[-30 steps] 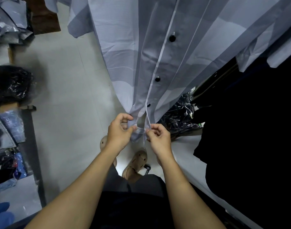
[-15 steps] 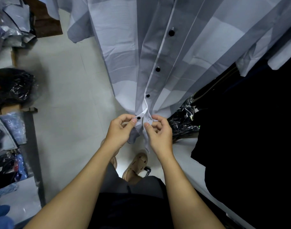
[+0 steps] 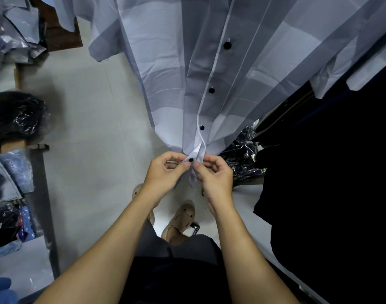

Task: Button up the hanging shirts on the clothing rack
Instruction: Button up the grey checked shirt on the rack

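A grey and white checked shirt point(image 3: 165, 69) hangs in front of me, its placket running down the middle with three black buttons fastened. At the hem, my left hand point(image 3: 165, 172) pinches the strip bearing the lowest black button point(image 3: 190, 159), which shows just above my thumb. My right hand point(image 3: 216, 174) pinches the facing strip of the placket right beside it, fingertips nearly touching those of the left. The two strips are still apart just above my fingers.
Black garments point(image 3: 330, 172) hang close on the right. Bagged clothes in crinkled plastic point(image 3: 242, 154) lie behind the hem. Shelving point(image 3: 40, 194) with packed clothes lines the left side. Pale floor point(image 3: 95, 128) lies between, with my sandalled feet point(image 3: 181, 220) below.
My hands have shifted slightly along the hem and drawn closer together. The bottom button, first hidden in the fabric, now shows at my left thumb.
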### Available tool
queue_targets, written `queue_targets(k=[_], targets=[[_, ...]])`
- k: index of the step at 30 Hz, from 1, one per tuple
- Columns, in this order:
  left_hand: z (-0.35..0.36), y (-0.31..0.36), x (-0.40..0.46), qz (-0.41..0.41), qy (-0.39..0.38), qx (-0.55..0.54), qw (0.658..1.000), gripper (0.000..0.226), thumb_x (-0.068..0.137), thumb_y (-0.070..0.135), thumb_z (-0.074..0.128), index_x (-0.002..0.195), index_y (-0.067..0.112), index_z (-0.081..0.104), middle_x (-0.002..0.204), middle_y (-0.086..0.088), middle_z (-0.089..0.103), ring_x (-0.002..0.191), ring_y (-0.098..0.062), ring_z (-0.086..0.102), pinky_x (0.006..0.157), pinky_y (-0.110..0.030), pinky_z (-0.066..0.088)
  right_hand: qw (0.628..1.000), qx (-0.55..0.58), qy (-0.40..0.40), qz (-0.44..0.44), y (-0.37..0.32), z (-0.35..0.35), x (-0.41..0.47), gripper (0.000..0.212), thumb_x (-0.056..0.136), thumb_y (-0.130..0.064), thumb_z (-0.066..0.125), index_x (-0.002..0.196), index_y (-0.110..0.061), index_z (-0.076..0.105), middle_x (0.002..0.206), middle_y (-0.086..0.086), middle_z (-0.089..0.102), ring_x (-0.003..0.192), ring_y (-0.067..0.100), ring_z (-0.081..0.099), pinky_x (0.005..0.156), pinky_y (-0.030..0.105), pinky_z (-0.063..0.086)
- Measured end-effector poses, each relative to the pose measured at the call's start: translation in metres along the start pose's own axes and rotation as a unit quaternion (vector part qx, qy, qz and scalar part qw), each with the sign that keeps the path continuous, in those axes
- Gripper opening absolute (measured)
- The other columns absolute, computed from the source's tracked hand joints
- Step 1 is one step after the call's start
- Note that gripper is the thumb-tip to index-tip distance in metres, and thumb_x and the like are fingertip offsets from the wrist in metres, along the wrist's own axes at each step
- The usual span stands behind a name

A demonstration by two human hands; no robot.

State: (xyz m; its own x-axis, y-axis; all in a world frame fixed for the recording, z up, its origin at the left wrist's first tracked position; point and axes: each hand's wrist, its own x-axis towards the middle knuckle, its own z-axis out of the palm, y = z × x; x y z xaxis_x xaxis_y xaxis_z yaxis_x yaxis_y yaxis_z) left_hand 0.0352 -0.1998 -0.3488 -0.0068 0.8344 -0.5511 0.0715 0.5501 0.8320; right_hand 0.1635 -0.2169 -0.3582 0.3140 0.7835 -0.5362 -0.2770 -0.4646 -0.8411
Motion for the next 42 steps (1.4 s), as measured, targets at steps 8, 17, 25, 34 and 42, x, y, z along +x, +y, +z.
queue_targets(k=[8,17,25,34,42], targets=[[0.004,0.0,0.002,0.062,0.004,0.036,0.997,0.003,0.086,0.015,0.074,0.086,0.017,0.073,0.079,0.005,0.074,0.073,-0.002,0.067,0.068,-0.014,0.051,1.0,-0.012,0.007,-0.008,-0.005,0.006,-0.004,0.015,0.083,0.006,0.073,0.094,-0.003,0.068,0.08,0.006,0.071,0.066,0.006,0.065,0.064,0.018,0.053],[0.006,0.002,0.011,0.093,0.004,0.1,0.991,0.006,0.091,0.012,0.067,0.09,0.013,0.073,0.083,0.001,0.072,0.075,-0.002,0.066,0.07,-0.012,0.049,1.0,0.009,0.007,-0.002,-0.008,0.003,-0.003,0.013,0.085,0.005,0.07,0.092,-0.007,0.071,0.076,0.0,0.074,0.073,0.009,0.07,0.072,0.022,0.056],[0.003,0.007,0.017,0.128,0.019,0.17,0.977,0.008,0.09,0.012,0.068,0.09,0.014,0.076,0.088,-0.001,0.072,0.081,-0.007,0.066,0.07,-0.007,0.046,0.997,0.055,-0.036,0.027,-0.011,0.001,0.0,0.017,0.091,0.008,0.061,0.102,0.002,0.073,0.097,0.019,0.075,0.092,0.028,0.074,0.082,0.031,0.06],[0.003,0.013,0.015,0.149,-0.003,0.243,0.958,0.019,0.095,0.01,0.06,0.098,0.017,0.077,0.092,-0.002,0.066,0.083,-0.014,0.063,0.075,-0.023,0.051,0.998,-0.015,-0.049,-0.026,-0.014,-0.001,0.004,0.013,0.084,0.003,0.073,0.086,-0.009,0.077,0.086,0.017,0.075,0.081,0.027,0.073,0.077,0.034,0.061],[0.009,0.023,0.01,0.135,0.008,0.291,0.947,0.018,0.093,0.021,0.058,0.087,0.013,0.074,0.086,0.0,0.064,0.077,-0.014,0.061,0.068,-0.022,0.048,0.982,-0.145,-0.006,-0.121,-0.011,0.003,0.006,0.027,0.08,0.001,0.077,0.087,-0.024,0.073,0.079,-0.007,0.075,0.078,0.008,0.073,0.078,0.024,0.057]])
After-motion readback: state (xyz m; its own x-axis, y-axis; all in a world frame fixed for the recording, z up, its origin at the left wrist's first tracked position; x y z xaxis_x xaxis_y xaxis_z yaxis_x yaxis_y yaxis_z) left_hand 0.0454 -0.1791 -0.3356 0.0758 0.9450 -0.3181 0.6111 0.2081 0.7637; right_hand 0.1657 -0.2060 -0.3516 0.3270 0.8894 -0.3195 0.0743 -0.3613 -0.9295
